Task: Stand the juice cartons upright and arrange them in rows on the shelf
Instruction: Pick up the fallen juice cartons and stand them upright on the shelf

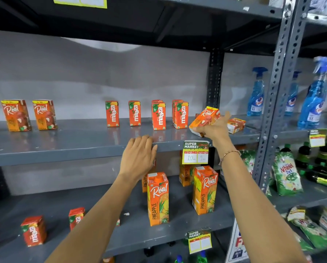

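Note:
On the grey middle shelf (64, 147), my right hand (215, 128) grips a small orange Real carton (204, 118), tilted and lifted at the shelf's right end. Another Real carton (235, 125) lies flat just behind it. Several Maaza cartons (159, 115) stand upright in a row mid-shelf. Two Real cartons (16, 114) stand upright at the left. My left hand (139, 158) rests flat on the shelf's front edge, fingers together, holding nothing.
A price tag (196, 152) hangs on the shelf edge under my right hand. Tall Real pineapple cartons (158, 198) and small Maaza cartons (33, 230) stand on the lower shelf. Blue spray bottles (255, 93) and detergent packs (287, 173) fill the rack beyond the upright post (276, 88).

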A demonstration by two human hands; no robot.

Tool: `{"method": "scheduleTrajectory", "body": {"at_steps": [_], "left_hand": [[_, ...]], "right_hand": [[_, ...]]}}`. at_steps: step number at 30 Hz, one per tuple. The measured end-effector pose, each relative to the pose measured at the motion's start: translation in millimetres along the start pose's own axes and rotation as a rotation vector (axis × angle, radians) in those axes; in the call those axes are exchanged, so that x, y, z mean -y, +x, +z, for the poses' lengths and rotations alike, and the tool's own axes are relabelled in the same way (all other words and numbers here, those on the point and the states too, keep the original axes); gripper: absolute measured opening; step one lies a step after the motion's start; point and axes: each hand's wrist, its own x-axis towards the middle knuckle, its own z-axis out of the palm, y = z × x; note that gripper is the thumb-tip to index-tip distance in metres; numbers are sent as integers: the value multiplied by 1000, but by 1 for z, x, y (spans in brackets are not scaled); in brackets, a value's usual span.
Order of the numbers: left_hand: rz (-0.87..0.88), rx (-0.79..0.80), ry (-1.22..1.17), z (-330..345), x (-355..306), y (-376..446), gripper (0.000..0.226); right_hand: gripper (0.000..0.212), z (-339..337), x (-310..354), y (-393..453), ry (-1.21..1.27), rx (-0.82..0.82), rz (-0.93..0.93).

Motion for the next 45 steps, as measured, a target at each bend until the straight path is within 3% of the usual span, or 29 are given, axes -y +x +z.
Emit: {"method": "scheduleTrajectory", "body": {"at_steps": [2, 4, 5, 9, 15, 19, 25, 30, 35, 45], "left_hand": [[-27, 21, 19, -7, 20, -8, 34], [-63, 33, 39, -15, 45, -20, 39], [-91, 30, 43, -19, 59, -27, 40], [-184, 5, 95, -41, 125, -58, 40], [-309, 57, 234, -82, 239, -109, 42], [-263, 124, 270, -110, 307, -134, 45], [-264, 192, 231, -136, 381, -157, 54], [-255, 162, 102, -138, 417, -163, 56], [-258, 127, 133, -136, 442, -174, 50], [-265, 10, 139, -123, 442, -177, 45]], "right_hand": [[94, 4, 3, -14, 88, 75, 71], [61, 13, 8, -31, 126, 178, 38], [55, 22, 11, -42, 152, 232, 12], [67, 81, 33, -85, 243, 376, 6], [63, 188, 68, -151, 241, 580, -80], [62, 263, 93, -192, 225, 681, -108], [55, 364, 126, -236, 180, 688, -143], [57, 427, 140, -250, 113, 664, -198], [53, 461, 147, -253, -27, 643, -252], [76, 484, 144, -255, -40, 716, -251]]}}
